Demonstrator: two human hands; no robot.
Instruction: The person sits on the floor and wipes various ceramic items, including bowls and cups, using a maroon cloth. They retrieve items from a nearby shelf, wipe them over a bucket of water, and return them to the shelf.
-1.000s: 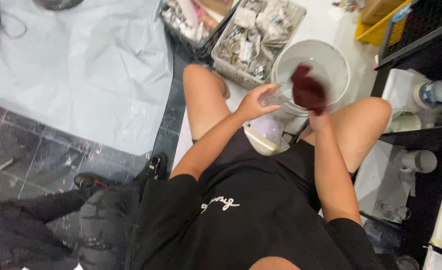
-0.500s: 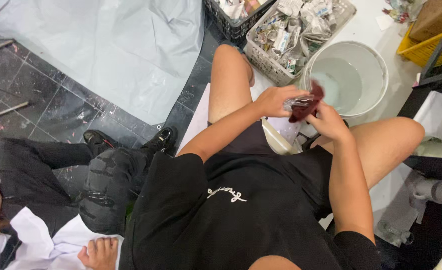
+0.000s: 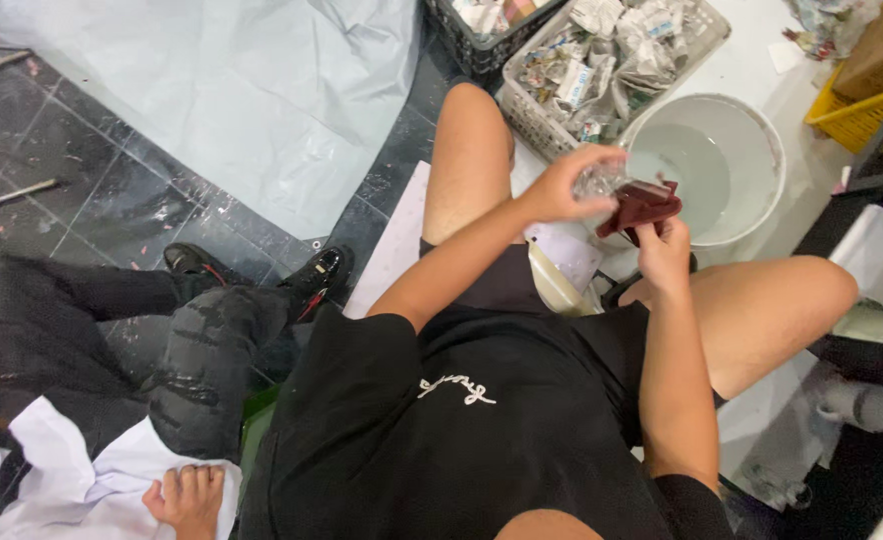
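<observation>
The left hand (image 3: 565,187) curls its fingers around a small clear glass object (image 3: 602,180), while the right hand (image 3: 665,250) pinches a dark red cloth (image 3: 642,203) pressed against it. Both are held above the person's knees, just beside the rim of a white bucket (image 3: 762,140) of cloudy water. A grey basket (image 3: 532,110) of crumpled wrappers stands just beyond.

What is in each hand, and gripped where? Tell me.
Left hand grips a clear glass item by its side; right hand holds a dark red cloth from below.
</observation>
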